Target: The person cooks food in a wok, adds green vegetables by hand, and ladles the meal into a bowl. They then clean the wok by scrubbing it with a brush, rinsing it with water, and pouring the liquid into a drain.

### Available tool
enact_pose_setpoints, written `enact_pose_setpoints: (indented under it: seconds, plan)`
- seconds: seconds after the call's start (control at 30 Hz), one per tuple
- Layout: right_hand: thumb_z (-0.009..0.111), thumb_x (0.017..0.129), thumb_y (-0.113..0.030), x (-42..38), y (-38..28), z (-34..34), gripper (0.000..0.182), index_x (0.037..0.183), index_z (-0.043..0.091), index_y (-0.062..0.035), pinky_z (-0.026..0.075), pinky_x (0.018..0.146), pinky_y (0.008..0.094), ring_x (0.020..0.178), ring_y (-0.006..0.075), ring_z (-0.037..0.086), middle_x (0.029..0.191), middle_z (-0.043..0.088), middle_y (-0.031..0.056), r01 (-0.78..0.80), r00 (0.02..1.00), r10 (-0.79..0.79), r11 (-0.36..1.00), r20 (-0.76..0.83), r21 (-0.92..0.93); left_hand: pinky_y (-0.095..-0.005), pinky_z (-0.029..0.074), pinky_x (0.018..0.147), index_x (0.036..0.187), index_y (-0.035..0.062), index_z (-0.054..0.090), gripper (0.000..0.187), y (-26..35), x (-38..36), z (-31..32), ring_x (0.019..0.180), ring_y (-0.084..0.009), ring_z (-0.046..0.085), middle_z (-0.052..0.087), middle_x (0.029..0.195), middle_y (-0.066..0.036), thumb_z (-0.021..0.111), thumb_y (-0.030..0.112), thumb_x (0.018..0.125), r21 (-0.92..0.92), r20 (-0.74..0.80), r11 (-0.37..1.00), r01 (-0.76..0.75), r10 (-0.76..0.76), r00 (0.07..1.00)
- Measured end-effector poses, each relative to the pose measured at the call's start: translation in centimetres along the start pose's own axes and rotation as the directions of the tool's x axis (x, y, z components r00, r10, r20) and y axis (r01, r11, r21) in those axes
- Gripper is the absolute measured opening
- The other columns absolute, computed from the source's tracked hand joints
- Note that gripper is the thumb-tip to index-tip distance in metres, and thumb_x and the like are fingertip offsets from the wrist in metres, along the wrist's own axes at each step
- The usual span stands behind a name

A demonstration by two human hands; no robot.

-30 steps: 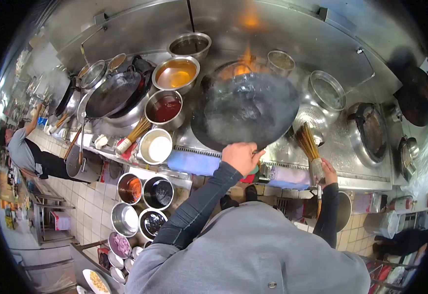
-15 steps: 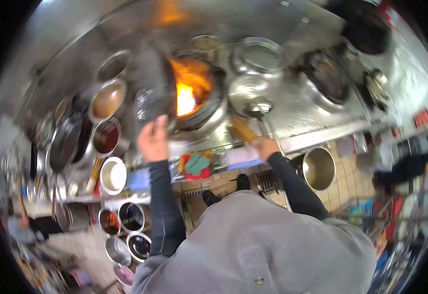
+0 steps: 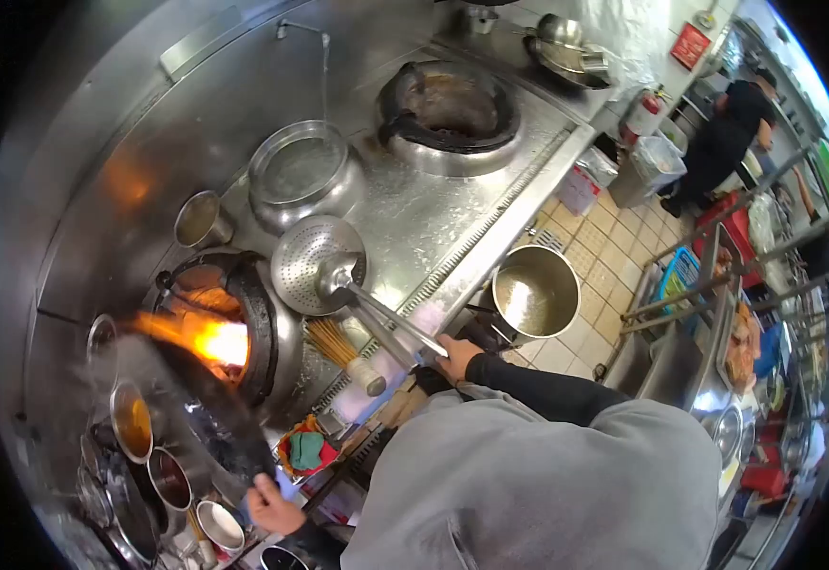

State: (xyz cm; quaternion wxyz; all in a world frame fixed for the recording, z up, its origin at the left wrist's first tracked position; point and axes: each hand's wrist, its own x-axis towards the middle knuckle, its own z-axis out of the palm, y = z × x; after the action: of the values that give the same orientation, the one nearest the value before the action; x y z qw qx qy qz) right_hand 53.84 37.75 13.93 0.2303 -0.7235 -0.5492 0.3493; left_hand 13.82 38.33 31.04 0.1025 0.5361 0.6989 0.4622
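My left hand (image 3: 275, 506) is closed at the near edge of a dark wok (image 3: 210, 408), which is tilted and blurred beside the burning stove ring (image 3: 261, 332). Orange flame (image 3: 220, 340) rises from that ring next to the wok. My right hand (image 3: 457, 358) grips the end of a ladle's long handle. The ladle's bowl (image 3: 339, 274) lies over a round perforated strainer (image 3: 305, 261), whose handle runs beside the ladle's. A bamboo wok brush (image 3: 339, 350) rests at the stove's front edge, left of my right hand.
A lidded metal pot (image 3: 305, 171) and a second stove ring (image 3: 457, 119) stand farther back. Sauce containers (image 3: 132, 423) line the left. Bunched cloths (image 3: 306, 451) lie at the front edge. A large pot (image 3: 536, 290) stands right; a person (image 3: 733, 138) is beyond.
The view has swung right. My right hand has moved from the bamboo brush to the ladle handle; the brush now lies on the stove edge. The left hand stays on the tilted wok.
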Motion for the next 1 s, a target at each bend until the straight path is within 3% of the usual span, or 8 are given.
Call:
enact_pose_setpoints:
  seconds: [0.2,0.3,0.5,0.6,0.67,0.73,0.97,1.0]
  plan:
    - [0.048,0.089,-0.022,4.2,-7.6,-7.1,0.026,0.104,0.044,-0.0006,0.044,0.049,0.0326,0.054,0.0167,0.055,0.063,0.056,0.0128,-0.137,0.978,0.049,0.885,0.204,0.445,-0.0412,0.036,0.044,0.056,0.0038,0.051,0.035,4.9,0.7,4.3,0.048,-0.0346,0.048,0.052,0.056,-0.017,0.064,0.029,0.077,0.383,0.371,0.854,-0.351,0.206,0.905]
    - [0.045,0.089,-0.026,12.4,-8.1,-7.2,0.036,0.109,0.044,0.0034,0.042,0.073,0.0485,0.085,0.046,0.053,0.089,0.057,0.0279,0.154,0.976,-0.137,0.984,-0.171,0.093,-0.0417,0.039,0.044,0.057,0.0088,0.056,0.034,-0.5,3.6,7.9,0.051,-0.0339,0.053,0.055,0.057,-0.014,0.061,0.036,0.077,0.518,0.386,0.754,-0.403,0.214,0.897]
    - [0.046,0.084,-0.021,32.8,-13.6,-3.6,0.031,0.096,0.05,0.0062,0.046,0.073,0.045,0.081,0.0413,0.059,0.084,0.059,0.0303,0.053,0.906,-0.049,0.999,-0.42,-0.003,-0.0385,0.038,0.066,0.064,0.0121,0.061,0.024,-6.1,9.1,9.7,0.066,-0.0255,0.058,0.059,0.065,-0.006,0.062,0.034,0.074,0.546,0.385,0.705,-0.452,0.268,0.883]
    - [0.047,0.072,-0.01,43.9,-15.0,-3.8,0.016,0.063,0.056,-0.0009,0.045,0.049,0.0377,0.057,0.0266,0.056,0.063,0.059,0.0165,0.242,0.953,-0.27,0.951,0.139,0.192,-0.0404,0.037,0.065,0.065,0.0129,0.062,0.022,-6.3,9.4,10.1,0.071,-0.0259,0.054,0.057,0.068,-0.004,0.064,0.034,0.072,0.589,0.219,0.69,-0.42,0.364,0.905]
    - [0.049,0.075,-0.011,45.7,-21.2,-6.5,0.016,0.065,0.056,-0.0013,0.049,0.053,0.0361,0.057,0.0247,0.056,0.063,0.057,0.0127,-0.355,0.929,-0.127,-0.032,0.349,0.934,-0.0425,0.038,0.066,0.066,0.0125,0.062,0.024,-7.0,8.5,10.4,0.075,-0.0272,0.052,0.055,0.071,-0.005,0.064,0.035,0.072,0.584,0.116,0.759,-0.288,0.274,0.955]
    - [0.048,0.079,-0.012,47.6,-27.6,-9.4,0.016,0.068,0.055,-0.0031,0.054,0.06,0.0345,0.059,0.0224,0.057,0.062,0.054,0.0082,-0.347,0.897,-0.001,-0.62,0.441,0.704,-0.0439,0.04,0.067,0.066,0.0111,0.06,0.026,-7.6,7.8,10.2,0.078,-0.0289,0.05,0.053,0.074,-0.007,0.063,0.036,0.074,0.502,0.076,0.842,-0.197,0.184,0.98]
    - [0.051,0.082,-0.006,50.8,-34.7,-13.0,0.008,0.078,0.054,-0.0004,0.048,0.065,0.0371,0.065,0.0228,0.055,0.074,0.06,0.0079,-0.365,0.922,-0.231,-0.246,0.311,0.898,-0.0416,0.04,0.068,0.069,0.009,0.06,0.025,-7.4,7.9,8.9,0.08,-0.0294,0.049,0.052,0.075,-0.008,0.064,0.033,0.075,0.44,0.198,0.877,-0.192,0.114,0.974]
    - [0.052,0.081,-0.012,51.7,-32.6,-13.4,0.013,0.074,0.056,-0.0016,0.048,0.062,0.0364,0.062,0.0235,0.055,0.071,0.059,0.0085,-0.252,0.89,-0.275,0.37,0.364,0.894,-0.0413,0.04,0.07,0.073,0.0102,0.06,0.022,-7.1,7.6,9.0,0.083,-0.0287,0.049,0.053,0.079,-0.008,0.064,0.032,0.075,0.415,0.143,0.892,-0.178,0.129,0.981]
